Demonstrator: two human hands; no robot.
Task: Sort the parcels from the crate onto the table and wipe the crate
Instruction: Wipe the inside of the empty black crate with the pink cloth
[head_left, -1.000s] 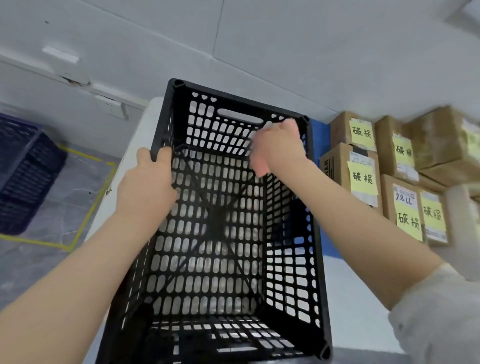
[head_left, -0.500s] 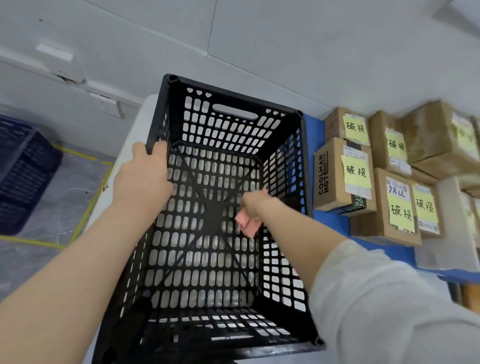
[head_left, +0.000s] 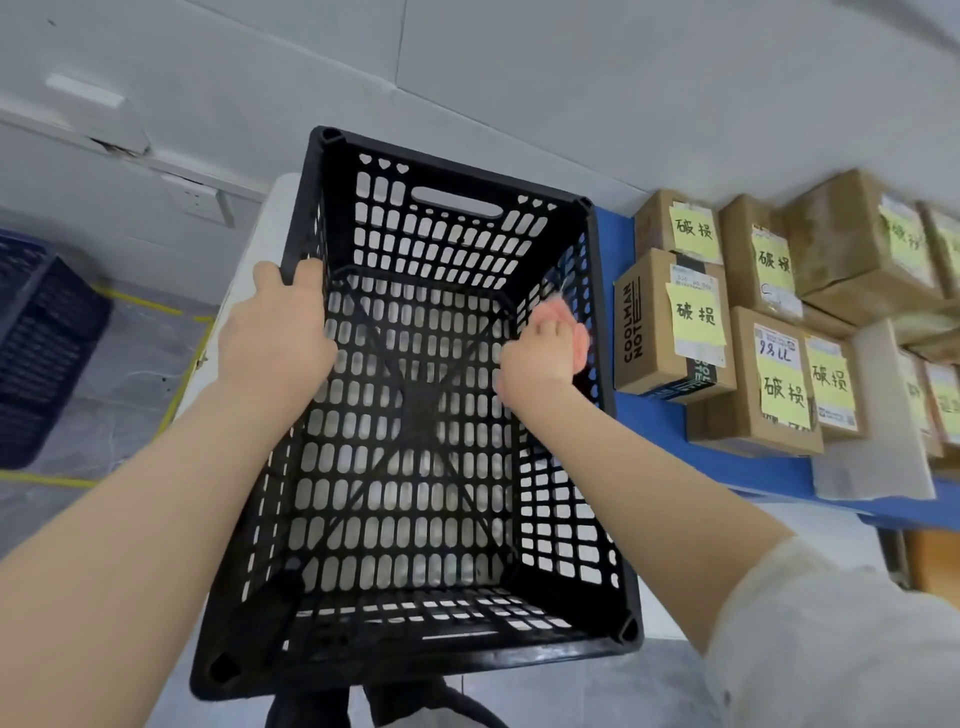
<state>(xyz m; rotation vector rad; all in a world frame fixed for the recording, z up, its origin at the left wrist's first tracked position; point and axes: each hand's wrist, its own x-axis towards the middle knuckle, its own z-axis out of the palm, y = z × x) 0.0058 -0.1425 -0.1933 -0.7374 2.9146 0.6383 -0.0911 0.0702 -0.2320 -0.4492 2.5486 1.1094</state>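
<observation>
Since half a second ago the right hand (head_left: 543, 351) has risen from the middle of the crate's floor to its right-hand wall, and now shows at centre right of the frame, fingers curled around a pink cloth (head_left: 579, 343) pressed against the inside of that wall. Motion blur smears the cloth's edges. Over at centre left, the left hand (head_left: 275, 322) has stayed where it was — clamped over the left rim, thumb outside, fingers folded inside.

Filling the middle of the frame, the black crate (head_left: 415, 415) stands on a white tabletop (head_left: 272, 208); its perforated floor and walls hold nothing but the hand and cloth, and a handle slot is cut in the far wall.

At the right of the frame, on a blue surface (head_left: 660, 421), sit the cardboard parcels (head_left: 675, 322), set close together, some stacked. The nearest reads "COOLMAN NOT" in black down its side. Most carry yellow sticky notes handwritten "破损" — one box also has a white label with a scrawl like "98LL", not fully legible. The farthest notes at the right edge are too blurred to read.

A dark blue crate (head_left: 36, 343) stands on the floor at the left edge, beside a yellow floor line (head_left: 135, 304), and a wall socket (head_left: 195, 197) shows at upper left.
</observation>
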